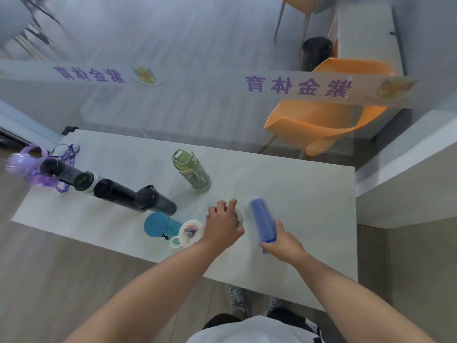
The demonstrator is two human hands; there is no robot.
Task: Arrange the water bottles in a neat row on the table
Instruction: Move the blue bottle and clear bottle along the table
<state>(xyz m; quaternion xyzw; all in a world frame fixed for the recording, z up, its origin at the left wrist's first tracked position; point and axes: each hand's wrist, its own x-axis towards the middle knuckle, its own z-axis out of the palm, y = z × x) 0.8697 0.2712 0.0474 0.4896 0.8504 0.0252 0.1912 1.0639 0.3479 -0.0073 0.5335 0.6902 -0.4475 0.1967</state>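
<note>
Right hand (284, 240) has its fingers wrapped round the base of a blue cylindrical bottle (263, 220), motion-blurred and leaning away from the person, near the front of the white tabletop (309, 219). Can't tell if its base is touching the surface. Left hand (223, 225) is cupped, fingers curled down over a white-lidded bottle (239, 216) just beside the blue one; body mostly hidden, so how firm the hold is, can't tell. Just left of that: a white-capped bottle with a loop handle (188, 231), then a teal round-lidded bottle (158, 225), close together. Further left and back, a diagonal line: dark smoky translucent bottle (154, 201), black tall bottle (112, 193), dark bottle with white band (85, 181), another black bottle (58, 169), and a purple translucent bottle with strap (27, 167) at the far left edge. A green translucent flip-lid bottle (191, 173) stands alone, well apart towards the back. Risks, as I read it: both hands working close together, so the blue bottle could clip the white-lidded one as it swings in; low grip on a tall tilted bottle means it could tip on set-down; the purple one near the edge could go over if the line gets nudged.
</note>
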